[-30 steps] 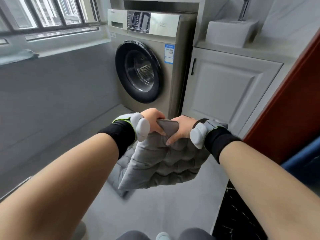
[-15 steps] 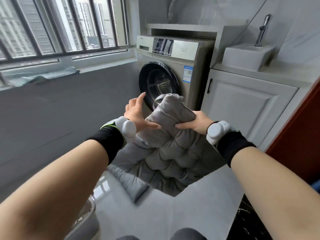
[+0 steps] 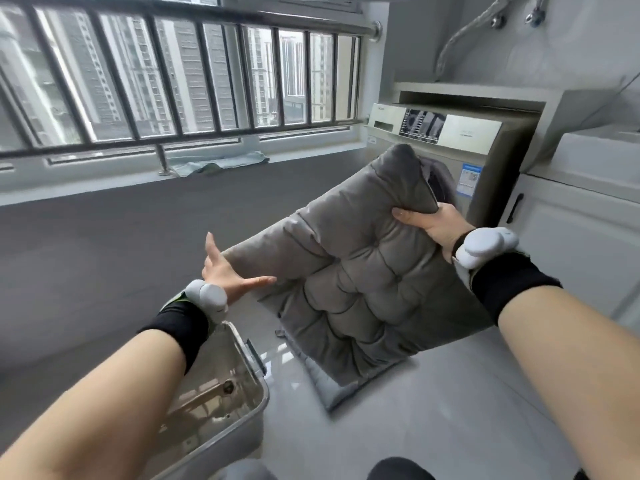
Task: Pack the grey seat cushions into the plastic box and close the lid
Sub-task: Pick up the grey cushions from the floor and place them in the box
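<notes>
Pale glossy floor tiles (image 3: 433, 420) run from a barred window toward a washing machine (image 3: 485, 157) set beside a white cabinet (image 3: 571, 237). Over that floor the right hand (image 3: 429, 225) grips the upper corner of a grey seat cushion (image 3: 353, 271), thumb across the tufted face and fingers curled behind, so the cushion hangs tilted in the air with its lower edge well above the tiles. The left hand (image 3: 221, 271) is spread wide with straight fingers, its thumb tip at or just short of the cushion's left edge, holding nothing. A second grey cushion (image 3: 323, 384) lies on the floor beneath the raised one, partly hidden by it. At lower left stands the plastic box (image 3: 258, 396), open, with its clear wall and a latch showing; the visible part of its inside holds no cushion, though the left forearm covers much of it. No lid can be seen anywhere. Judging from this, the packing has barely started: the held cushion has yet to go in, the floor cushion has yet to be picked up, and the closing is still ahead.
</notes>
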Demonstrator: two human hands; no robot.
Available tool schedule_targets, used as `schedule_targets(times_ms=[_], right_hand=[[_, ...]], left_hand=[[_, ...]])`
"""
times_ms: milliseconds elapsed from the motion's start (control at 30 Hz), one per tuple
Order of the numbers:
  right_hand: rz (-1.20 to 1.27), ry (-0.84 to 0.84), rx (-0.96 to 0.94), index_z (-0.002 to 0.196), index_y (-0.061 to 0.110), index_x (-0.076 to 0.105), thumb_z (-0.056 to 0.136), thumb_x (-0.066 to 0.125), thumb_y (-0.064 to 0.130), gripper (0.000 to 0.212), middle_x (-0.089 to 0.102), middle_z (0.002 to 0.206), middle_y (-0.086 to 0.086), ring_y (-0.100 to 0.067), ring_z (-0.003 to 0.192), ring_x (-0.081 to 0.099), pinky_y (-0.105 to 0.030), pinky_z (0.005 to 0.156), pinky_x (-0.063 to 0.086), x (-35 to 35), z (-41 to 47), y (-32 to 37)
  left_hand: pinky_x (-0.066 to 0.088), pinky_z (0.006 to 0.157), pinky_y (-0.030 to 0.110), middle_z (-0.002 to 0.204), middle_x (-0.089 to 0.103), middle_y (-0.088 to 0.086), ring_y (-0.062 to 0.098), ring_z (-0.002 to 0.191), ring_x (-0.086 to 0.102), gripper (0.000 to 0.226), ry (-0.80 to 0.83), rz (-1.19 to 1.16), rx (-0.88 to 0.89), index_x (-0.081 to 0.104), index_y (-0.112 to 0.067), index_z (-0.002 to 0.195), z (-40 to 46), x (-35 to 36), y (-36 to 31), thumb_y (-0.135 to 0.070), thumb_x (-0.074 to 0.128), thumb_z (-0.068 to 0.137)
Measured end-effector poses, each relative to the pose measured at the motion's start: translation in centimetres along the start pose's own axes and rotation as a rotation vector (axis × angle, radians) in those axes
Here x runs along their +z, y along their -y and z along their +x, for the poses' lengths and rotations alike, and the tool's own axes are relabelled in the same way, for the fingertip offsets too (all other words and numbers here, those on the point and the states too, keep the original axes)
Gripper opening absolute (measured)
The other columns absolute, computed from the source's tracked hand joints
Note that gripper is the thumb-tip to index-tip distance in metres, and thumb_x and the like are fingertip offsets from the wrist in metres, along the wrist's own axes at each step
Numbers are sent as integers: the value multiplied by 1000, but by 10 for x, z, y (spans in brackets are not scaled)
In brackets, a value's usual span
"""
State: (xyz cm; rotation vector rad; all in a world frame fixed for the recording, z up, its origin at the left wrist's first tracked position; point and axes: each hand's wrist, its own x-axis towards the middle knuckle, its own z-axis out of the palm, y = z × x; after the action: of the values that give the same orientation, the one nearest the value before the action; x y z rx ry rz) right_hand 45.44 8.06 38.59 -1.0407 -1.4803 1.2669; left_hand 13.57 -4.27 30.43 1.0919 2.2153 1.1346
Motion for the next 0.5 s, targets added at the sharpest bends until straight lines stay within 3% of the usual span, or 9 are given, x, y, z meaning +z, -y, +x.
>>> schedule_targets(times_ms=[100,167,333,433,500], right_hand=[[81,39,1,82,12,74,29,91,47,66,75,96,-6,-24,97,68,-37,93,53,29,4,6],[129,65,-7,85,11,75,19,91,51,79,75,96,-7,-25,98,69,-38,93,53,54,8,9],[228,121,13,88,9,74,24,91,46,77,76,92,-7,-24,94,71,-39,91,54,110,10,18],[238,139,44,102,5,71,40,88,46,76,77,87,-3,-19,87,73,-32,82,58,146,11,22],[228,164,72,108,4,68,53,84,43,69,76,95,-6,-22,93,72,-32,83,58,176,11,23]], left_hand=[[28,115,44,155,22,14,30,140,33,152,15,-93,-82,-27,-31,143,0,-27,28,-43,90,48],[28,113,39,150,32,16,28,136,38,141,-2,-151,-111,-27,-22,145,-1,-44,47,-31,87,62],[34,111,40,148,38,15,30,129,46,129,-6,-238,-190,-18,-20,148,-6,-72,93,-28,82,68],[39,88,23,137,48,7,21,116,52,112,24,-285,-192,-11,-16,149,-10,-88,110,-18,75,77],[42,84,23,129,51,2,14,106,53,113,49,-354,-171,-1,-14,149,-14,-106,118,-16,80,71]])
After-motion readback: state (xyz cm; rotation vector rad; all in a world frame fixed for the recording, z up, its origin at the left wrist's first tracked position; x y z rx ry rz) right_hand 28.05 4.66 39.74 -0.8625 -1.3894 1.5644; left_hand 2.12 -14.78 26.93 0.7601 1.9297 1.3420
